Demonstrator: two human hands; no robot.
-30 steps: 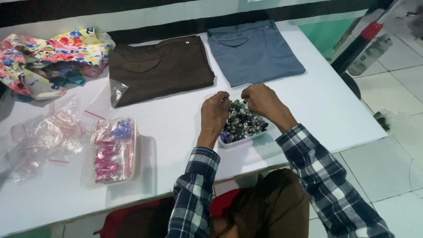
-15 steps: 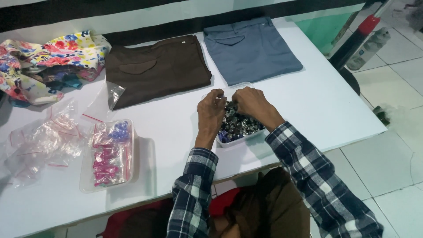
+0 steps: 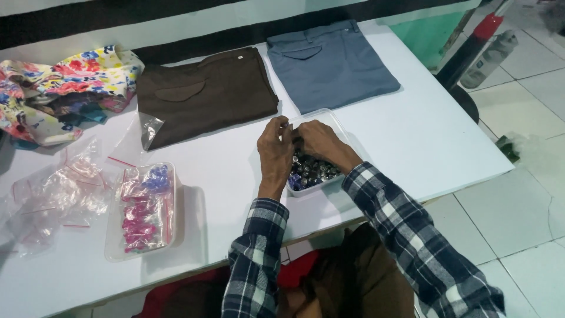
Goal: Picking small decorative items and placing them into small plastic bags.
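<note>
My left hand [image 3: 274,148] and my right hand [image 3: 319,143] meet fingertip to fingertip over a clear plastic tray [image 3: 327,118] full of small dark and silvery pieces [image 3: 312,171]. The fingers pinch together around something very small; I cannot make out what it is. Both sleeves are blue and white plaid. The tray sits on the white table [image 3: 412,135] just in front of folded grey-blue trousers [image 3: 331,65].
Folded brown trousers [image 3: 206,94] lie left of the grey-blue pair. A floral cloth [image 3: 59,88] is heaped at the far left. Another clear tray [image 3: 143,209] holds bagged pink and purple pieces, beside loose small clear bags [image 3: 53,188]. Tiled floor lies to the right.
My hands have drawn closer together above the tray, fingertips now touching. The view has shifted slightly, so the table contents sit lower in the frame.
</note>
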